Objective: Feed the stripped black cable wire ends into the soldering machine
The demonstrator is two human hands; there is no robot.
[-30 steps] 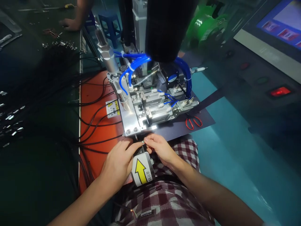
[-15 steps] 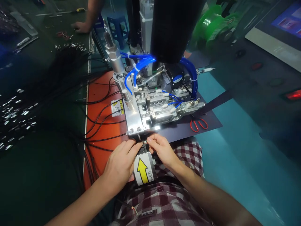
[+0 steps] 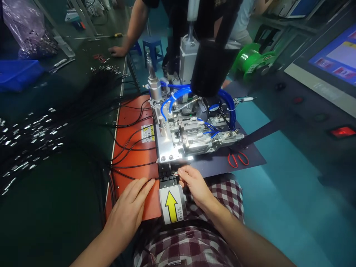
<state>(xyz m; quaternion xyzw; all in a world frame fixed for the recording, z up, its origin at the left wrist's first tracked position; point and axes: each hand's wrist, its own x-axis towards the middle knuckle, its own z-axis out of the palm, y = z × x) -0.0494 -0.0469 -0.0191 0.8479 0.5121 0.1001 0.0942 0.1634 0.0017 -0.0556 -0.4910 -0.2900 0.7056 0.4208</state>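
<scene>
My right hand [image 3: 194, 184] pinches the end of a black cable [image 3: 164, 177] beside the dark feed track at the front of the machine. A small shiny piece, too tiny to make out well, shows at the fingertips. My left hand [image 3: 129, 202] lies over the orange plate [image 3: 150, 204], its fingers together on the same cable, left of the track. Between my hands, a white label with a yellow arrow [image 3: 171, 207] covers the track's rounded front end. Behind them stands the metal machine [image 3: 168, 146] with its cylinders and blue air hoses [image 3: 180, 91].
More black cables [image 3: 130, 146] cross the orange plate, and a heap with shiny ends [image 3: 30, 137] covers the dark left table. Red-handled scissors [image 3: 238, 159] lie at the right. A green spool [image 3: 251, 61] and a screen stand beyond. A co-worker's hand [image 3: 118, 51] rests on the table.
My left hand has moved away from the track, left along the cable. My right hand stays at the cable end. The whole view has shifted, showing more of the background.
</scene>
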